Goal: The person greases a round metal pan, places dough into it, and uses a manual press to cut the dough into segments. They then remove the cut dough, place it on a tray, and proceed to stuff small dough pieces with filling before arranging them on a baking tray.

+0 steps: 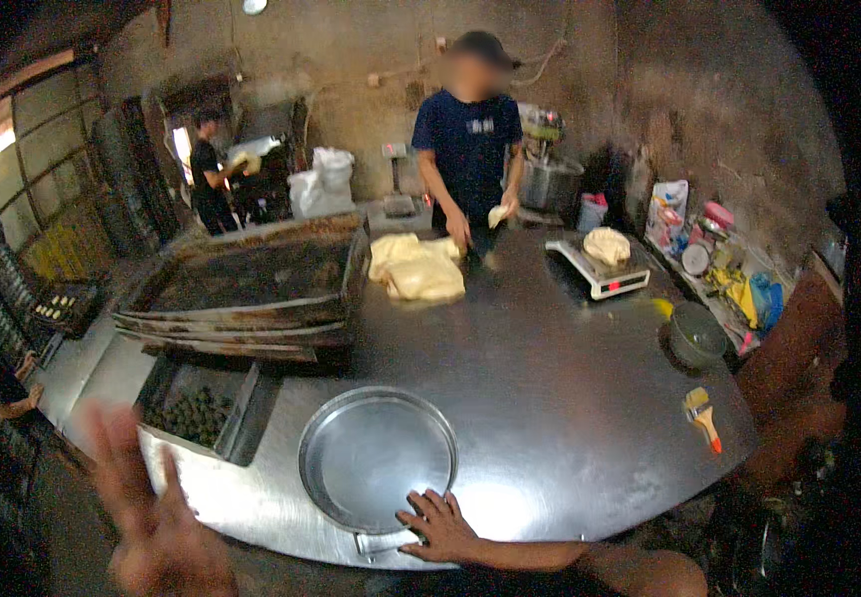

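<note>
A round, shallow metal pan (378, 455) with a side handle rests near the front edge of the steel table (535, 418). My right hand (442, 526) lies over the pan's near rim beside the handle, fingers spread, with nothing visible in its grasp. My left hand (139, 500) is raised at the lower left, blurred, with its fingers apart and nothing in them. Beyond the left hand, a metal tray (240, 418) holds small dark round pieces. A large slab of dough (419, 267) lies farther back on the table.
Stacked rusty baking trays (236, 317) stand at the left. A co-worker (469, 142) opposite handles a dough piece. At the right are a digital scale (621, 283) with dough (607, 245), a bowl (697, 333) and a pastry brush (704, 419). Other people are at the left.
</note>
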`<state>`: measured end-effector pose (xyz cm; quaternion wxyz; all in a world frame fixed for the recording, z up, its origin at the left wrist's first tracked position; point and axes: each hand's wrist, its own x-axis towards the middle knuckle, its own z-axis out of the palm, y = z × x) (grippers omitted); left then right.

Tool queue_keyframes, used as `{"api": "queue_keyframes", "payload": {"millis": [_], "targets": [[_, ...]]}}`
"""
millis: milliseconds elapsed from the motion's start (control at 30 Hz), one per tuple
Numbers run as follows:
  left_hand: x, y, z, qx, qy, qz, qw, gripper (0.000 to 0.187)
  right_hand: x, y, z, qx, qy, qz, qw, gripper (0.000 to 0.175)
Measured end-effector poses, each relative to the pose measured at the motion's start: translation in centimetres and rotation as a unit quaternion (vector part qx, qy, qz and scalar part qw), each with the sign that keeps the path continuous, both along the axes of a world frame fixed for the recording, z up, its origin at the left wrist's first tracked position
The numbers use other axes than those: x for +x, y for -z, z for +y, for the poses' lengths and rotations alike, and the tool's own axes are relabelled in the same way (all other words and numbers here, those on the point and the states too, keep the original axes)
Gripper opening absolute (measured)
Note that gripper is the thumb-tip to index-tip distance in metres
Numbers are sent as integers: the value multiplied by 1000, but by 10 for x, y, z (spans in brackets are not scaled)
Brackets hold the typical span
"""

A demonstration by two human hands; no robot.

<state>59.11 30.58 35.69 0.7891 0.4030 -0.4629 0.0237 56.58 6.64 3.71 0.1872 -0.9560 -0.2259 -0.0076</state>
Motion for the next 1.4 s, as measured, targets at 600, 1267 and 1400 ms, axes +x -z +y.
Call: {"api": "queue_keyframes", "payload": {"millis": [600,1267,1400], "targets": [[15,-7,145,-39,108,22,993,64,-15,8,56,40,183,-111,976,41],[112,52,139,25,8,135,990,74,-54,7,71,22,301,-157,940,46],[145,168,90,392,-244,37,886,69,-80,-3,56,25,363,-144,920,44]]}}
